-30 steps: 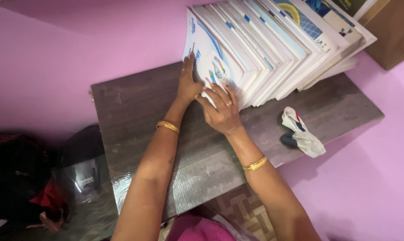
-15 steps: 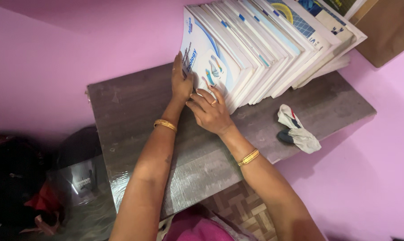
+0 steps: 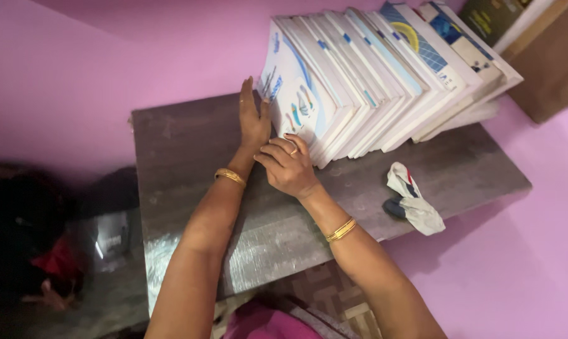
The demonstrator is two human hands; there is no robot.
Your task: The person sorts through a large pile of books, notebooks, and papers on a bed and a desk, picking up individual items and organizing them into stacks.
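Grey shelf (image 3: pixel 190 163) bears leaning books (image 3: pixel 372 75), both hands (image 3: pixel 254 122) pressing them.

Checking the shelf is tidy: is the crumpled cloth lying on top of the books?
No, the cloth lies on the shelf, apart from the leaning books.

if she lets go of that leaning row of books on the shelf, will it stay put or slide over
The row of books leans toward the left hand, which lies flat against the front cover, so it would probably topple that way. The covers look thin and glossy, so likely slippery and a bit floppy. The right hand is at the bottom corner, perhaps checking sliding.
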